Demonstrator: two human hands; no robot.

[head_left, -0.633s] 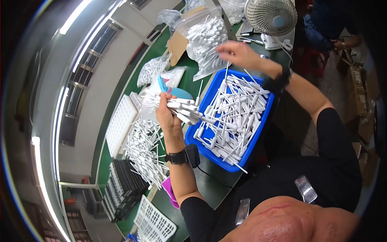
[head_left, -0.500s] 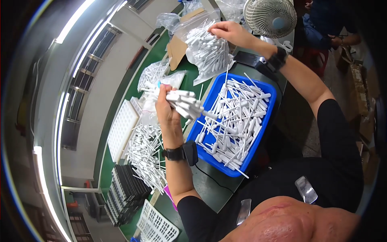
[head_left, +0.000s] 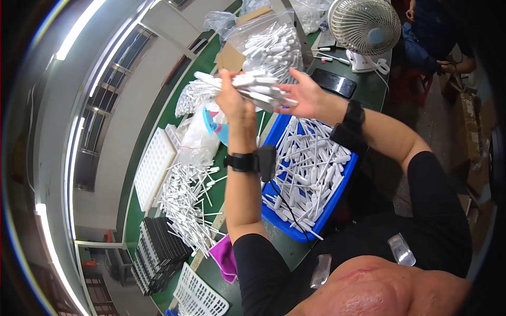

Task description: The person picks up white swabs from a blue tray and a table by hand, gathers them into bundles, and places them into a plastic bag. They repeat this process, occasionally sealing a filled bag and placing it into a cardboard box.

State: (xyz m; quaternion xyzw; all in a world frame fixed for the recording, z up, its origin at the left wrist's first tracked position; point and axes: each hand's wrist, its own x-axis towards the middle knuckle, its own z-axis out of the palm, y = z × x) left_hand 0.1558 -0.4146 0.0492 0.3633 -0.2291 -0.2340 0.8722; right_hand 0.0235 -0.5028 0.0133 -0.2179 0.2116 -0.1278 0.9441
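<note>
Free room and obstacles on the bench. Both hands are raised above the green table (head_left: 316, 68), the left hand (head_left: 232, 100) closed round a bundle of white sticks (head_left: 247, 87), the right hand (head_left: 305, 97) open against its end; the air beneath them is free. The blue bin (head_left: 337, 208) is open-topped but filled with loose sticks. To its left, passage at table level is blocked by a loose heap of sticks (head_left: 184, 203), a white grid tray (head_left: 153, 168) and stacked black trays (head_left: 155, 253). Beyond the hands stand a clear bag of sticks (head_left: 269, 42), a white fan (head_left: 363, 29) and a dark phone (head_left: 332, 81), with a bare green strip between them.
</note>
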